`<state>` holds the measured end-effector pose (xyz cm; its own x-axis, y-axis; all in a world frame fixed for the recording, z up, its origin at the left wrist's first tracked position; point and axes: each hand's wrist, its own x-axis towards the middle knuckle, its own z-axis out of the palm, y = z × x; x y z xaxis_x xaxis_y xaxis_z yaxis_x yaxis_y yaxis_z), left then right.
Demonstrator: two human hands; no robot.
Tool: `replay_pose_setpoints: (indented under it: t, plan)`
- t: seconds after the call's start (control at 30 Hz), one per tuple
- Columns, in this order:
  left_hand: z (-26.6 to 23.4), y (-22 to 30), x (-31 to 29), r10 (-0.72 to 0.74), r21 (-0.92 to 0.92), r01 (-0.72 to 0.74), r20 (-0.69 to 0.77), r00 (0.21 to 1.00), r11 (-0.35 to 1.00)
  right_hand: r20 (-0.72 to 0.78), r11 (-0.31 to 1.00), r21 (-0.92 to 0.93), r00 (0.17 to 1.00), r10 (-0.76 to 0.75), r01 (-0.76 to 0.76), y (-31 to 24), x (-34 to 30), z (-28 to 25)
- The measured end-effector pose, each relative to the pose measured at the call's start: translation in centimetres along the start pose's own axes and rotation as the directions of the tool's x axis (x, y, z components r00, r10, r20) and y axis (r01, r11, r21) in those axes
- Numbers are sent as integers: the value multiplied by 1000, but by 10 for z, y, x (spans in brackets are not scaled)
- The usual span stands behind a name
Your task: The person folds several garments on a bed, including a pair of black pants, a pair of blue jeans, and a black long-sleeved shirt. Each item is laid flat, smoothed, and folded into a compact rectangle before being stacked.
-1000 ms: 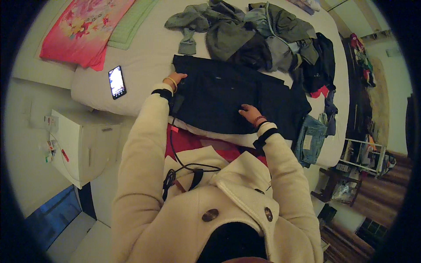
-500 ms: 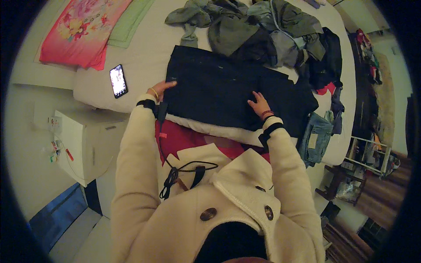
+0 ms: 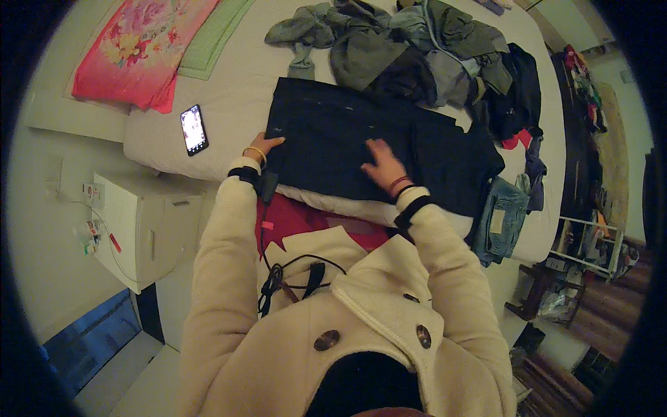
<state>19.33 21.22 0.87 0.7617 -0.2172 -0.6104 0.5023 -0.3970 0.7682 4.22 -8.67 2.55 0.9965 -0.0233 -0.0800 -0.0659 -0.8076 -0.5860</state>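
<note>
A black folded garment [image 3: 326, 142], its exact kind hard to make out, lies spread near the front edge of the bed. At its left edge is my left hand [image 3: 261, 149], the thumb laid over the cloth and the other fingers partly hidden at the edge; it appears to grip the fabric. My right hand [image 3: 383, 167] rests on the middle of the garment with its fingers apart, slightly blurred and holding nothing. Both wrists wear black bands.
A lit phone [image 3: 194, 130] lies on the bed to the left, below a pink flowered cloth [image 3: 132, 59] and a green cloth [image 3: 208, 48]. Rumpled grey-green clothes [image 3: 375, 59] pile up behind. Folded jeans [image 3: 501, 219] sit at right. Black cables [image 3: 274, 281] hang at my front.
My right hand has slid left across the black garment. The left hand stays at the garment's left edge. The whole view has shifted slightly.
</note>
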Motion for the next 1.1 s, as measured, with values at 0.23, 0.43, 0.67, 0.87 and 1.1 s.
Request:
replay_pose_setpoints:
  t: [0.23,0.43,0.67,0.87,1.1]
  plan:
    - [14,46,-20,174,-241,-62,480,860,969,640,990,130,759,-119,46,-39,-35,29]
    - [145,91,-14,341,598,-459,307,888,657,643,842,479,753,-143,-249,-4,-56,2]
    - [242,44,-40,320,187,-456,490,811,870,623,863,378,782,30,-334,25,-87,-31]
    - [176,18,-16,686,700,-365,-246,684,614,498,647,539,823,273,-540,59,-83,-62]
    - [161,-17,-41,104,-71,-89,258,960,993,206,975,12,955,215,-223,42,-55,-41]
